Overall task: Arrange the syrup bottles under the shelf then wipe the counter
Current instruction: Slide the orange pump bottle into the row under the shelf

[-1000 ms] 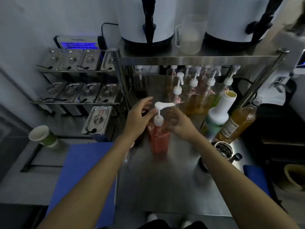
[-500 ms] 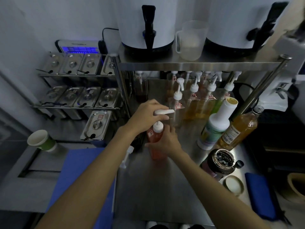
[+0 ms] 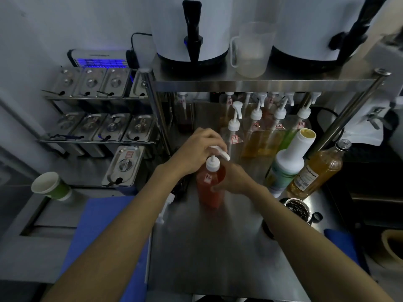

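A red syrup bottle (image 3: pixel 209 188) with a white pump stands upright on the steel counter (image 3: pixel 213 247), in front of the shelf. My left hand (image 3: pixel 196 152) covers its pump head from above, fingers closed on it. My right hand (image 3: pixel 233 179) wraps the bottle's right side. Under the steel shelf (image 3: pixel 261 82) stand several pump syrup bottles (image 3: pixel 257 131) with amber and green syrup. A white bottle with a yellow top (image 3: pixel 290 164) and an amber glass bottle (image 3: pixel 320 168) stand at the shelf's right post.
Two white dispensers and a clear jug (image 3: pixel 250 49) sit on the shelf. Lidded steel pans (image 3: pixel 104 127) fill a rack on the left. A paper cup (image 3: pixel 50 186), a blue mat (image 3: pixel 100 232), a dark jar (image 3: pixel 298 210) and a blue cloth (image 3: pixel 340 240) lie around the counter.
My left hand came down onto the pump head and pressed it lower. My right hand shifted from the pump to the bottle's body.
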`<action>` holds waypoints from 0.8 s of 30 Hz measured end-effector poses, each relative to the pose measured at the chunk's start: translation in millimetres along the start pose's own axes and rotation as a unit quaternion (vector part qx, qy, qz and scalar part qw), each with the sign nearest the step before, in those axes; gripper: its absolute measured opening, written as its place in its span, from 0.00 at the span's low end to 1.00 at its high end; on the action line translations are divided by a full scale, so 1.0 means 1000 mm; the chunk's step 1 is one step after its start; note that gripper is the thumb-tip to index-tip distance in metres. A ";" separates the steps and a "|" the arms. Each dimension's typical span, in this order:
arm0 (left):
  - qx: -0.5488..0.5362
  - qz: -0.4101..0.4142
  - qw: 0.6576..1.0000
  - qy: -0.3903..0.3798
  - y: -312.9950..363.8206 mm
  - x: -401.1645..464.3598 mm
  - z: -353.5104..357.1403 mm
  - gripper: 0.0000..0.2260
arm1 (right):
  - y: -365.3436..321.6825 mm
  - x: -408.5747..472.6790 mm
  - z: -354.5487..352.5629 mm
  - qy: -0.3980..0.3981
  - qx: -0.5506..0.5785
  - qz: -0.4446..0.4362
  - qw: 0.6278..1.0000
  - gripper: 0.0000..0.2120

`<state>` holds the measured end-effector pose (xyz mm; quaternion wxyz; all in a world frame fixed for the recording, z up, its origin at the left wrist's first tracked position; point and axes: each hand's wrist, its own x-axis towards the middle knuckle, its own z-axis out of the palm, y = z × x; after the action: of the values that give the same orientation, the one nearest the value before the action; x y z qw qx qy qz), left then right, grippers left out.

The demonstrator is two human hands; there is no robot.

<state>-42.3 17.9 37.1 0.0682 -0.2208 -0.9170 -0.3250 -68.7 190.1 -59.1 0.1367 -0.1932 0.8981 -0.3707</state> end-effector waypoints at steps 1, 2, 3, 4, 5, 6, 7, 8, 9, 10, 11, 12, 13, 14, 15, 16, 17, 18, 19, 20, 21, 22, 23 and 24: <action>0.002 0.005 1.000 -0.001 0.000 0.001 0.001 0.08 | 0.005 0.004 -0.006 -0.021 -0.013 0.010 1.000 0.42; 0.005 0.010 1.000 -0.006 0.001 0.002 0.002 0.10 | 0.008 0.007 -0.011 -0.037 -0.025 0.019 0.999 0.41; 0.005 0.012 1.000 -0.012 0.000 0.004 0.002 0.11 | 0.013 0.011 -0.014 -0.048 -0.032 0.023 0.998 0.40; -0.001 0.014 1.000 -0.019 -0.001 0.004 0.002 0.12 | 0.015 0.013 -0.017 -0.056 -0.035 0.022 0.998 0.41; -0.014 0.014 1.000 -0.025 -0.002 0.004 0.001 0.13 | 0.016 0.014 -0.018 -0.064 -0.033 0.022 0.997 0.41; -0.028 0.013 0.999 -0.028 -0.004 0.003 0.000 0.15 | 0.017 0.016 -0.019 -0.069 -0.028 0.022 0.997 0.42; -0.038 0.010 0.999 -0.028 -0.005 0.003 0.000 0.16 | 0.019 0.016 -0.021 -0.071 -0.022 0.024 0.997 0.43; -0.044 0.007 0.999 -0.026 -0.007 0.003 -0.001 0.17 | 0.019 0.017 -0.022 -0.074 -0.017 0.027 0.997 0.44; -0.046 0.002 0.999 -0.022 -0.008 0.003 -0.001 0.17 | 0.019 0.017 -0.022 -0.078 -0.013 0.031 0.996 0.44; -0.051 -0.001 0.999 -0.019 -0.009 0.003 0.000 0.18 | 0.019 0.017 -0.023 -0.082 -0.009 0.034 0.996 0.45; -0.058 -0.004 0.998 -0.017 -0.010 0.003 0.000 0.18 | 0.019 0.017 -0.022 -0.085 -0.004 0.035 0.996 0.45; -0.068 -0.007 0.998 -0.015 -0.011 0.003 0.002 0.19 | 0.020 0.017 -0.022 -0.086 0.000 0.035 0.996 0.45; -0.079 -0.011 0.997 -0.013 -0.011 0.003 0.003 0.19 | 0.020 0.016 -0.022 -0.088 0.004 0.035 0.996 0.45; -0.089 -0.016 0.996 -0.009 -0.012 0.003 0.005 0.19 | 0.021 0.016 -0.021 -0.089 0.006 0.035 0.995 0.45; -0.100 -0.023 0.995 -0.002 -0.013 0.002 0.006 0.20 | 0.021 0.016 -0.021 -0.090 0.009 0.036 0.995 0.45; -0.116 -0.033 0.993 0.004 -0.014 0.001 0.007 0.20 | 0.022 0.016 -0.020 -0.090 0.012 0.037 0.995 0.45; -0.133 -0.045 0.990 0.009 -0.015 0.000 0.008 0.21 | 0.023 0.016 -0.019 -0.088 0.015 0.037 0.995 0.45; -0.152 -0.059 0.987 0.015 -0.016 -0.001 0.010 0.22 | 0.023 0.016 -0.018 -0.084 0.017 0.035 0.996 0.45; -0.175 -0.072 0.982 0.023 -0.017 -0.002 0.013 0.23 | 0.024 0.015 -0.017 -0.080 0.019 0.032 0.996 0.45; -0.203 -0.087 0.975 0.036 -0.019 -0.004 0.016 0.25 | 0.024 0.014 -0.016 -0.074 0.020 0.027 0.997 0.46; -0.230 -0.107 0.966 0.051 -0.022 -0.007 0.021 0.25 | 0.024 0.013 -0.014 -0.065 0.019 0.023 0.997 0.46; -0.242 -0.132 0.959 0.064 -0.027 -0.011 0.026 0.26 | 0.024 0.011 -0.012 -0.054 0.018 0.019 0.998 0.47; -0.236 -0.160 0.956 0.070 -0.033 -0.015 0.032 0.26 | 0.026 0.009 -0.010 -0.047 0.024 0.017 0.998 0.49; -0.219 -0.190 0.955 0.065 -0.040 -0.020 0.039 0.28 | 0.028 0.006 -0.008 -0.044 0.040 0.020 0.998 0.51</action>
<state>-41.7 7.5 -21.0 0.0148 -0.0299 -0.8419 -0.5386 -83.7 210.0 -74.3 0.1908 -0.1851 0.8795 -0.3946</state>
